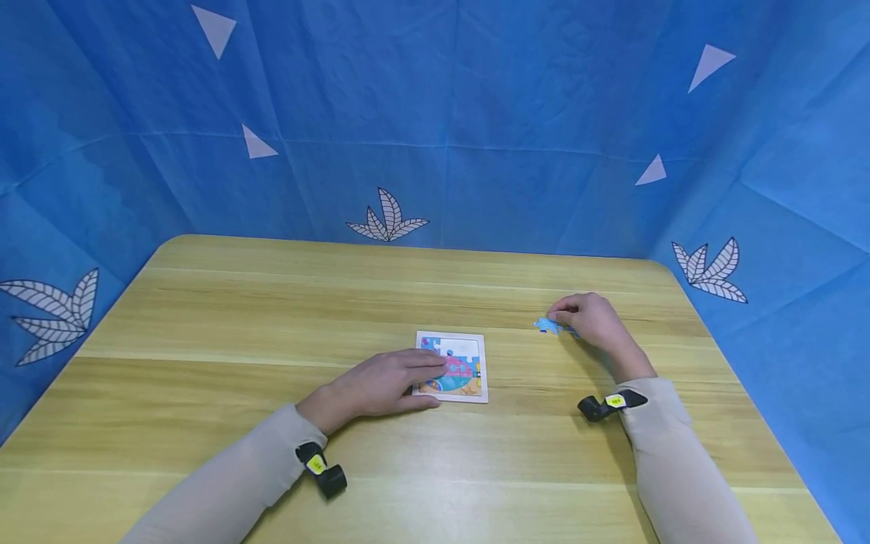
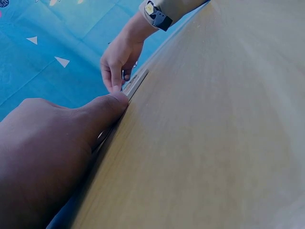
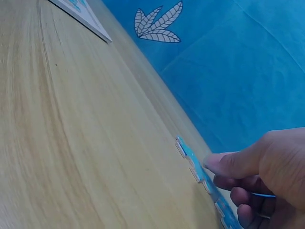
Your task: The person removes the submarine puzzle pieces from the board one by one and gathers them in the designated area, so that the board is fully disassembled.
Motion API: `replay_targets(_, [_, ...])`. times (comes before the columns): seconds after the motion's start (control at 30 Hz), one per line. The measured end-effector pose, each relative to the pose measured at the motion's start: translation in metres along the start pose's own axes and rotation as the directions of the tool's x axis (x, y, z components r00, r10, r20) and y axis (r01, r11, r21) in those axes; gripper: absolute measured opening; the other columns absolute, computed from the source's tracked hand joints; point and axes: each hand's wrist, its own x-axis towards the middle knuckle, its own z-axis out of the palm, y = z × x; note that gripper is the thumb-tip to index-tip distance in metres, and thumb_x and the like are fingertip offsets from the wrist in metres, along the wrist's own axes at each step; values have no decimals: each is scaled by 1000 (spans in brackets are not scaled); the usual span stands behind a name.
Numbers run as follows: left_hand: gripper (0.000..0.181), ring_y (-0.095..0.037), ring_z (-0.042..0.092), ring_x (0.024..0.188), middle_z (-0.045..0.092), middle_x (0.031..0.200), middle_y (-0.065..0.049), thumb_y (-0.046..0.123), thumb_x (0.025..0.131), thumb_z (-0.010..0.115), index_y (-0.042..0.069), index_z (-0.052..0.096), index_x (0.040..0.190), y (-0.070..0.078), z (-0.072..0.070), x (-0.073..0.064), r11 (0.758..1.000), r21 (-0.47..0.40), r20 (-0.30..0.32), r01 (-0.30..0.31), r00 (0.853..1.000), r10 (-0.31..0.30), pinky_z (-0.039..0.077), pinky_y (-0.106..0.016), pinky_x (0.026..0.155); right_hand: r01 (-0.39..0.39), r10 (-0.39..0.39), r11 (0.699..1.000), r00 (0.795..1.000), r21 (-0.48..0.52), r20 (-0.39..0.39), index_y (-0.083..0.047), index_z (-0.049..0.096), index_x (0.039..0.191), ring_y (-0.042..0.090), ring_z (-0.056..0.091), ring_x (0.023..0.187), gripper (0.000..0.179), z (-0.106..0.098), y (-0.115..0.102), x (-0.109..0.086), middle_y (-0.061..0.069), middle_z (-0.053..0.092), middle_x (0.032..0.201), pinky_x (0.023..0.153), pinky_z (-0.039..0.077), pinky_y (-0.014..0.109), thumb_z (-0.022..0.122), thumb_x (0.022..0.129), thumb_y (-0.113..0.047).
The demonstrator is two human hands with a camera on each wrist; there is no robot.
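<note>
L hand (image 1: 390, 381) on puzzle (image 1: 467, 370), cloth (image 1: 516, 113) bhnd

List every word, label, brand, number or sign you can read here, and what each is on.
Nothing is clearly readable.
Yellow label on the left wrist strap: marked, but too small and blurred.
Second yellow label on the right wrist strap: also too small.
Puzzle and loose blue pieces: no lettering I can make out.
Blue curtain: leaves and triangles, no words.
</note>
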Motion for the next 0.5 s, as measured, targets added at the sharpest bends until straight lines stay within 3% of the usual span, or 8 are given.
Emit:
replay_targets(0.27, [61,-17,42,136,48,147,-2,52,97,53,13,51,144,3,-3,-1,999,-10,30,38,999,-38,38,-35,109,31,-33,999,997,26,68,-6,74,102,20,54,74,19,-3,-4,-2,3,67,87,65,45,33,74,89,-19])
replay_targets(0.5, [61,-17,42,136,48,147,-2,52,98,53,14,51,144,3,-3,0,999,-2,40,43,998,-43,38,-35,110,32,-33,999,996,9,77,-5,73,102,19,52,71,17,-3,-7,-2,5,66,87,62,45,31,72,90,-16])
